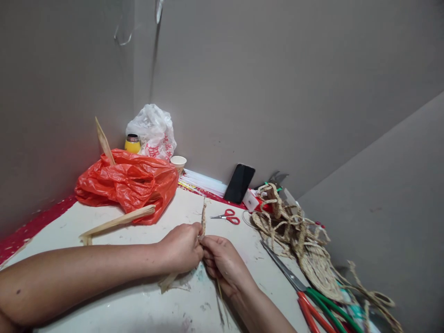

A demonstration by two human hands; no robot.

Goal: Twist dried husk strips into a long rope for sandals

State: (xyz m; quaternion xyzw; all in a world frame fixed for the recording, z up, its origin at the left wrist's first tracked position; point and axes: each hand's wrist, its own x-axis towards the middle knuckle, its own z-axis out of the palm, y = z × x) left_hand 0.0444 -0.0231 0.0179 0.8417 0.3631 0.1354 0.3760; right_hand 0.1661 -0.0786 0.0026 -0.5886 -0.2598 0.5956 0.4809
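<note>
While both hands meet mid-table, a thin braided cord (204, 216) sticks up from between them toward the far side, its far end free. Left hand (182, 249) and right hand (225, 261): fingers curled in close, narrow pinch at the cord's near end; exact grip on each strand is hidden by the knuckles, cannot tell. Loose strands (219, 296) hang below the right hand on the near side. Step in hand looks like plaiting fiber into cord (judging by the braid above the fingers); next move probably calls for keeping the braid pinched while a loose strand is crossed over and drawn snug. Edges: red bag (128, 180) and a dry husk strip (120, 219) limit far left; fiber pile (314, 263) and large scissors (294, 280) limit the right, blades pointing far-left; small scissors (227, 216) lie near the cord, on its right. Wall shuts off the far side behind the propped phone (240, 183). Open room on the table (189, 206): a strip between bag and cord, plus a gap between right hand and large scissors.
</note>
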